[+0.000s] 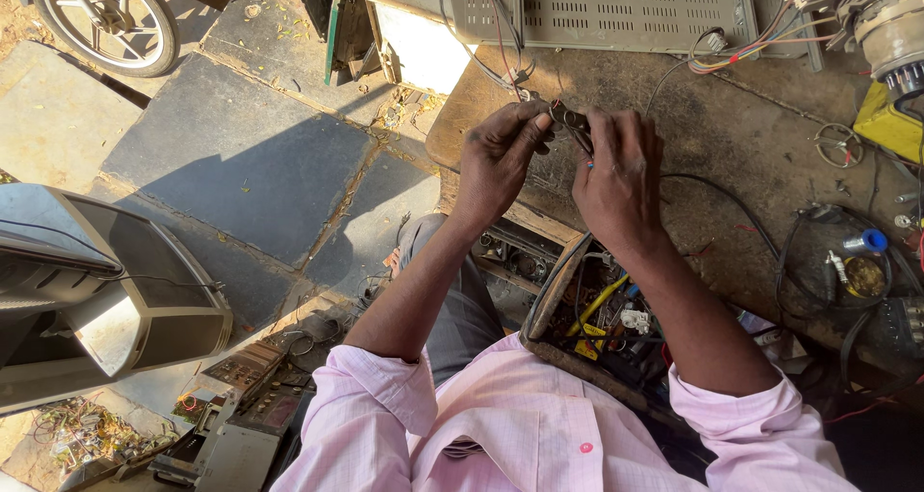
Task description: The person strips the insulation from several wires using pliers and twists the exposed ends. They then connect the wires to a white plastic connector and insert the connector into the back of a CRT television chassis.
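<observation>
Both my hands meet above the near edge of a worn brown workbench (731, 136). My left hand (498, 160) pinches a small dark part (570, 121) from the left. My right hand (619, 179) grips the same part from the right, with thin red and blue wires (588, 163) showing between its fingers. More thin wires run from the part up toward a grey perforated metal chassis (626, 9) at the back of the bench. Pink shirt sleeves cover my upper arms.
An open drawer or box (602, 319) of wires and yellow parts sits below my hands. Black cables, a blue-capped item (871, 240) and a round tin (863, 275) lie at right. An old television set (106, 299) stands on the stone floor at left, a wheel (106, 15) at top left.
</observation>
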Demonstrator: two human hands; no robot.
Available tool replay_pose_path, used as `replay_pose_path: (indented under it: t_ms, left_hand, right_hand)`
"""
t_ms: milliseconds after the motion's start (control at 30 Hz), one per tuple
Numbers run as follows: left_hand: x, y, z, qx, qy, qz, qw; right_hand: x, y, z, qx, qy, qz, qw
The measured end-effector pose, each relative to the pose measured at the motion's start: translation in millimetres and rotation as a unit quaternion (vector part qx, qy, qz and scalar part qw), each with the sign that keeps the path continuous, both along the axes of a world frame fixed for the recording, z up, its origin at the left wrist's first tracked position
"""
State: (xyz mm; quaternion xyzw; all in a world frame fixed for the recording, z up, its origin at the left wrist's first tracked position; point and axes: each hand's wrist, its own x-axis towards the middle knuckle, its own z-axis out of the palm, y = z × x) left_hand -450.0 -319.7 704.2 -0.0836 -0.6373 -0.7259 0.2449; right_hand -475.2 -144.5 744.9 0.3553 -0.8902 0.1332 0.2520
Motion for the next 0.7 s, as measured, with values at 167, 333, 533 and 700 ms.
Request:
replay_pose_path:
  t_ms: [167,333,533,700]
  left_hand:
    - [-0.3,-0.7,1.7,-0.008,0.003,0.007,1.0]
    - [-1.5,-2.0,1.6,0.007,-0.008,-0.006,1.0]
    - [-2.4,-3.0,3.8,-0.027,-0.022,0.01,0.999]
    - [-3.6,-5.6,10.3,-0.15,0.02,0.07,0.986]
  right_hand:
    - [0.8,-4.0,3.8,-0.004,-0.017,-0.006,1.0]
    - [-1.1,-5.3,2.2,-0.007,-0.019,-0.008,1.0]
    - [-7.3,-4.3,-7.5,0.004,-0.012,-0.012,1.0]
    - [-13.7,-3.0,-14.2,0.014,-0.03,-0.022,0.999]
